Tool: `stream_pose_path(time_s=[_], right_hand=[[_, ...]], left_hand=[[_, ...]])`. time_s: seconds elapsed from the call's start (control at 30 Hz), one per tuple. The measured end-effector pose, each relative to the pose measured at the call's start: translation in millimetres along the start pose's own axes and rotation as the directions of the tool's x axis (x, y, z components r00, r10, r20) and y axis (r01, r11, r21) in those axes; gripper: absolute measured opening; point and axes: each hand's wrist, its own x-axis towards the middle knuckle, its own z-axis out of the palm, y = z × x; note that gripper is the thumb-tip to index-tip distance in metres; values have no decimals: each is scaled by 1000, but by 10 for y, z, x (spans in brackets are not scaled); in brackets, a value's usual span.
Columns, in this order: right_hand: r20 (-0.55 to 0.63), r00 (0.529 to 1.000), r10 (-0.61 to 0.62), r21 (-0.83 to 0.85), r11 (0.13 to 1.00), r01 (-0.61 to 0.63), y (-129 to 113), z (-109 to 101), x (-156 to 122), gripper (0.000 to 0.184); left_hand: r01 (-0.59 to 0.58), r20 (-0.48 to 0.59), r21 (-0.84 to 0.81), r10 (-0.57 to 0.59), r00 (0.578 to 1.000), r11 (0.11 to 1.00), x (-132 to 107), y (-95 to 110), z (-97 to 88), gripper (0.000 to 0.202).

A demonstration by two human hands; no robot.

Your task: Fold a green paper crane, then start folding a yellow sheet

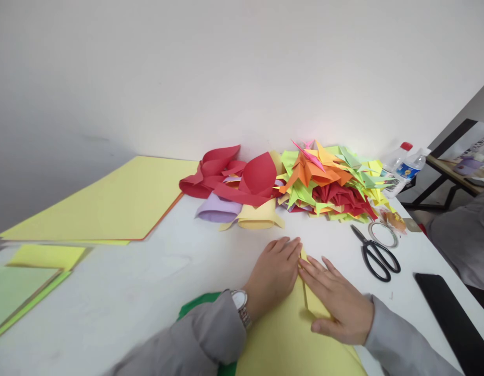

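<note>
A sheet of yellow paper [283, 337] lies on the white table in front of me, with a narrow folded strip along its upper right part. My left hand [276, 269] rests flat on the sheet's top end, fingers stretched out. Flat across the folded strip lies my right hand [333, 295], its fingers extended and the thumb apart. The fingertips of both hands come close together near the top of the fold. Under my left forearm, green paper [200, 302] shows beside the yellow sheet.
Black-handled scissors [377, 253] and a tape roll [383, 234] lie right. Folded paper shapes [320, 183] are heaped behind, beside red paper pieces [259, 177]. Large yellow sheets [120, 203] and smaller green sheets [20, 292] are left. A black strip [453, 318] and bottles [410, 166] stand rightward; another person's sleeve [463, 240] shows.
</note>
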Motion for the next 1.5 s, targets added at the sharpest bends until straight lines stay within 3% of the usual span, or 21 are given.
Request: stream_pose_path(time_s=[0.37,0.63,1.5], right_hand=[[-3,1000,30,-68,997,-30,-46,37,14,90],[33,998,56,-56,997,-54,-67,19,25,90],[33,998,51,-51,997,-49,-62,29,28,90]], left_hand=[[21,-42,-4,-21,999,1000,-11,7,32,39],[-39,78,29,37,996,999,-20,5,28,40],[13,109,49,-19,994,999,30,50,-40,39]])
